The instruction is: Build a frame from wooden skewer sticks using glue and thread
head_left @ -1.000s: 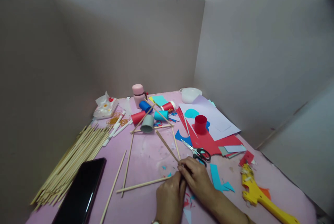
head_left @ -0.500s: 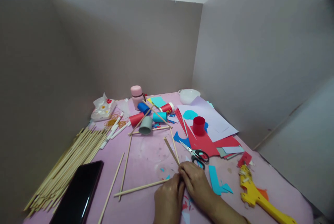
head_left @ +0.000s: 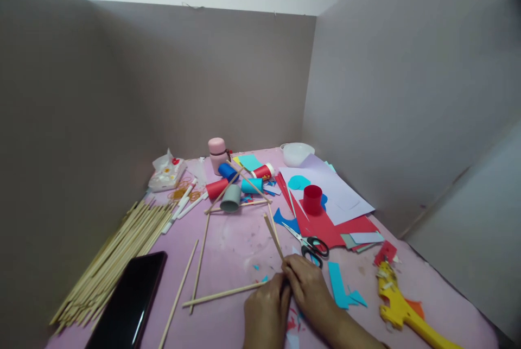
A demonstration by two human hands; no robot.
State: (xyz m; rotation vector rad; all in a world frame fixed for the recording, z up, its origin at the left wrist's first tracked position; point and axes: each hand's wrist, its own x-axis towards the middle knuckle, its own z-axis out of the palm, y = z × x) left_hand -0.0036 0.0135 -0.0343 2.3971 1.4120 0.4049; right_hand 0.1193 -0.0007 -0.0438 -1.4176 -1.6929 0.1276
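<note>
Left hand point(head_left: 266, 311) is cut at the wrist by the bottom edge. Right hand point(head_left: 311, 290) is whole, but its forearm runs off the same edge. Near ends of the raised stick point(head_left: 272, 232) and the flat stick point(head_left: 222, 294) are hidden under the fingers; can't tell if they touch. Phone point(head_left: 130, 300) and yellow glue gun point(head_left: 401, 305) are clipped at the bottom edge. Print on the packet point(head_left: 165, 172) is too small to read.

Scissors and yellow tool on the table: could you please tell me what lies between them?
In the head view, a blue paper offcut lies on the pink table between the scissors and the yellow tool; the rest of that stretch is mostly bare.
</note>
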